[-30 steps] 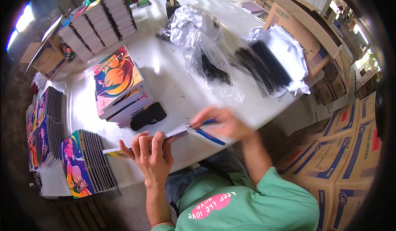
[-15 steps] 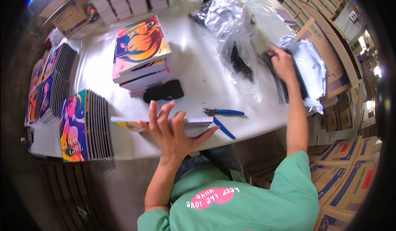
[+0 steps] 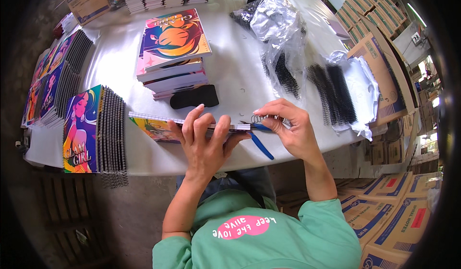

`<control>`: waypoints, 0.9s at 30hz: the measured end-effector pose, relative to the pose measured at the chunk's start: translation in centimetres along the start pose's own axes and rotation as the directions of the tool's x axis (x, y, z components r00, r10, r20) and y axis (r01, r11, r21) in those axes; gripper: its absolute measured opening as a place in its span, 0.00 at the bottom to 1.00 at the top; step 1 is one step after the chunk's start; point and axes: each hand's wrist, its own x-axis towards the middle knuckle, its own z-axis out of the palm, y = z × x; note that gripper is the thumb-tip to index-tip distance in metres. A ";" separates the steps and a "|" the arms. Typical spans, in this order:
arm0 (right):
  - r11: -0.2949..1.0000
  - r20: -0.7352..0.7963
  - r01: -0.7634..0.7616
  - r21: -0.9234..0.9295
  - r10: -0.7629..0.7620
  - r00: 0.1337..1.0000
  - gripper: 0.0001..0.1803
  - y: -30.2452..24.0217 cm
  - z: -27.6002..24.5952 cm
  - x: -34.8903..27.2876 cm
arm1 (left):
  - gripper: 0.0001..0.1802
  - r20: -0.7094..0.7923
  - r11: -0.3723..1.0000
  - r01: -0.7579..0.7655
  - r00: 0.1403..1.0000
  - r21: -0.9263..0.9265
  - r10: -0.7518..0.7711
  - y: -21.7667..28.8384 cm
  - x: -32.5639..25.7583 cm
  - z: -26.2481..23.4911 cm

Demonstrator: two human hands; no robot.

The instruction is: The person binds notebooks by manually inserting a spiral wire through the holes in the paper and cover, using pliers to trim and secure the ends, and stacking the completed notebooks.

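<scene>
At the centre of the frame, the left hand [image 3: 204, 137], fingers spread, clasps a notebook [image 3: 152, 129] tilted above the table [image 3: 235, 89]. Right of it, the right hand [image 3: 290, 127] pinches a dark spiral coil [image 3: 257, 119] by the notebook's right end; whether they touch cannot be told. Should the left grip slacken, the pages could slip out of line; the coil could snag on the blue-handled pliers [image 3: 262, 147] just beneath and bend.
</scene>
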 end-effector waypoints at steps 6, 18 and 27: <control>0.997 0.090 0.050 -0.051 -0.045 0.995 0.14 0.3 0.1 0.4 | 0.20 0.024 0.999 0.030 0.999 -0.020 -0.030 -0.2 0.0 -0.4; 0.981 0.217 0.155 0.114 -0.177 0.960 0.13 2.7 -0.7 1.7 | 0.17 0.058 0.987 0.096 0.994 -0.130 -0.089 0.3 0.9 -1.2; 0.955 0.593 -0.297 0.008 0.234 0.771 0.13 -0.9 -2.5 3.2 | 0.18 0.061 0.988 0.089 0.995 -0.128 -0.082 0.2 0.9 -1.3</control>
